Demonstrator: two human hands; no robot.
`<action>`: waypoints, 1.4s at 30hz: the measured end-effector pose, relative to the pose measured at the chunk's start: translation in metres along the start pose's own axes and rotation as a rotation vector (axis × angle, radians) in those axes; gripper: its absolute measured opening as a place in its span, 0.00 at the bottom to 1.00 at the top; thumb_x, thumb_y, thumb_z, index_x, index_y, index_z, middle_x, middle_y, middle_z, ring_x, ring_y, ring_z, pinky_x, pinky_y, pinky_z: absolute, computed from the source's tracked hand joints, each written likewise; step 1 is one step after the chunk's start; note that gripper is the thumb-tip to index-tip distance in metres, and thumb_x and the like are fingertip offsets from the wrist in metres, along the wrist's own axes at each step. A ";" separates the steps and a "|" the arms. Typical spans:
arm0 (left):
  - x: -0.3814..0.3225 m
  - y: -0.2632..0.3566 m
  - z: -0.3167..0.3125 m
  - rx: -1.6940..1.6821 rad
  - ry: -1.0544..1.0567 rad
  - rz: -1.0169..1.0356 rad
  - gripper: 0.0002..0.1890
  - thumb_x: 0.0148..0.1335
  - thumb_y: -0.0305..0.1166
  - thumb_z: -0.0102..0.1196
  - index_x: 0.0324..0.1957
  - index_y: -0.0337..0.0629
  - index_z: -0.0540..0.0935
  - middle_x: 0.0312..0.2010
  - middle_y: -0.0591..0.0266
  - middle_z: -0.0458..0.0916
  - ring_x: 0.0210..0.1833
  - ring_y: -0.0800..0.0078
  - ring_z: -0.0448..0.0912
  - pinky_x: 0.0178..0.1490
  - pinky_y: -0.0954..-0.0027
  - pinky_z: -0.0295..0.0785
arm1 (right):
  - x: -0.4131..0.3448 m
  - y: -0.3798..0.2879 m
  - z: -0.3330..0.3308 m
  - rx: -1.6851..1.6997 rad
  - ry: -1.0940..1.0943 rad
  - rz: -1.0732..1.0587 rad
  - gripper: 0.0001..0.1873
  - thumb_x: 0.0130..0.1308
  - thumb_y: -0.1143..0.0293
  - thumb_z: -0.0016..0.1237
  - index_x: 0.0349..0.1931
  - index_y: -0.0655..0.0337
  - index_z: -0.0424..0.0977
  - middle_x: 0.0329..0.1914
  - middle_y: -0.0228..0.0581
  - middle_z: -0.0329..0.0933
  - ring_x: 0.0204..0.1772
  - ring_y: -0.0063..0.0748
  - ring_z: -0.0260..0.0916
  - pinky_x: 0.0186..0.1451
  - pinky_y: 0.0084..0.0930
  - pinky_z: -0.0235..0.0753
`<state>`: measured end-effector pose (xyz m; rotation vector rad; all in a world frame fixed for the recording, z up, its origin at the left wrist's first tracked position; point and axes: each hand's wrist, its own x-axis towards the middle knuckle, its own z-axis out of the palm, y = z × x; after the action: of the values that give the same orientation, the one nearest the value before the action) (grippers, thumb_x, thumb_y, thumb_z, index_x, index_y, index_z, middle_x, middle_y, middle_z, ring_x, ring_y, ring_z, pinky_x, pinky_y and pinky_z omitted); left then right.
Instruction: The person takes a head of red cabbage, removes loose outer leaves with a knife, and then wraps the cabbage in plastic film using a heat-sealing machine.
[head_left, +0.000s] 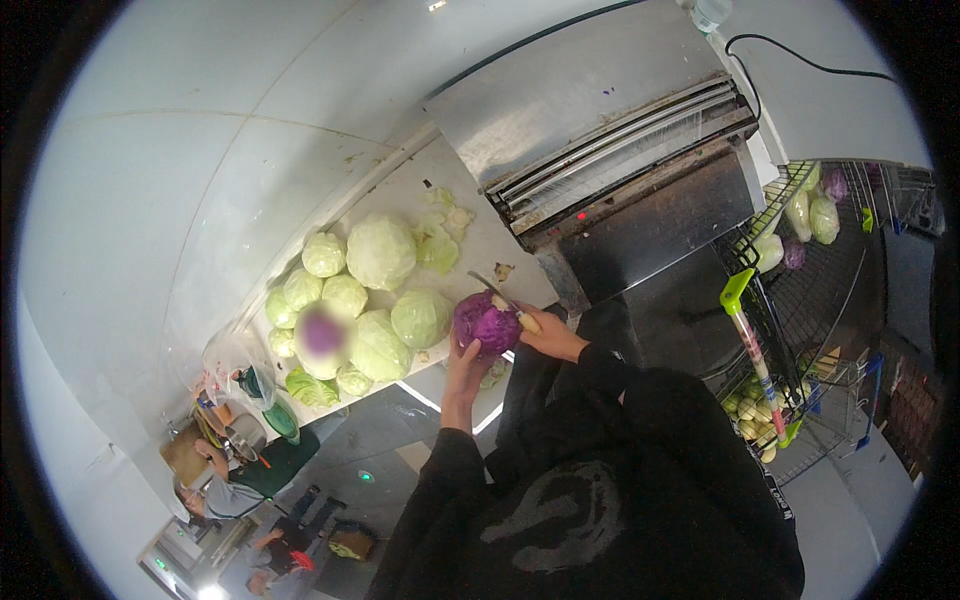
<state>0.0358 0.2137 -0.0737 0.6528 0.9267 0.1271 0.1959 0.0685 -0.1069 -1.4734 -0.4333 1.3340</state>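
Note:
A red cabbage (484, 324) rests in my left hand (469, 367), whose fingers and thumb grip its lower side. My right hand (551, 334) holds a knife (529, 322) by its pale handle. The dark blade lies across the cabbage near its pale stem end, and the tip points up and left past it. Just left of the red cabbage sits a green cabbage (422, 319) on the white counter (465, 259). More green cabbages (381, 251) of several sizes crowd the counter further left, some in clear wrap. A blurred patch with purple in it covers part of that pile.
Loose leaves (437, 247) lie on the counter. A film wrapping machine (622, 172) stands beyond it. To the right is a shopping cart (814, 289) with wrapped vegetables. A person (232, 491) works at the far left beside a pot (246, 435); another person (289, 544) is behind.

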 end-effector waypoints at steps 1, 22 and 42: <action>-0.002 0.003 -0.002 -0.013 -0.036 -0.010 0.42 0.62 0.47 0.62 0.72 0.53 0.54 0.68 0.56 0.63 0.68 0.55 0.67 0.64 0.45 0.69 | 0.002 -0.004 -0.003 -0.034 -0.011 -0.001 0.31 0.63 0.71 0.49 0.68 0.63 0.61 0.60 0.45 0.73 0.60 0.34 0.71 0.64 0.28 0.67; 0.005 -0.010 0.002 -0.060 0.213 -0.001 0.34 0.68 0.47 0.55 0.70 0.47 0.59 0.64 0.53 0.67 0.64 0.55 0.72 0.63 0.47 0.71 | 0.017 -0.007 0.000 -0.186 -0.087 -0.111 0.34 0.61 0.72 0.49 0.69 0.65 0.59 0.69 0.51 0.66 0.71 0.43 0.64 0.72 0.29 0.61; 0.011 -0.054 0.031 0.100 0.568 0.072 0.38 0.63 0.55 0.59 0.65 0.44 0.59 0.55 0.53 0.73 0.50 0.59 0.80 0.41 0.61 0.81 | -0.044 -0.011 0.001 -0.542 0.255 0.017 0.12 0.60 0.63 0.54 0.36 0.60 0.69 0.31 0.55 0.77 0.39 0.64 0.74 0.40 0.52 0.74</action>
<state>0.0578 0.1601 -0.0994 0.7588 1.4628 0.3446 0.1853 0.0370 -0.0755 -2.0680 -0.6482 1.0626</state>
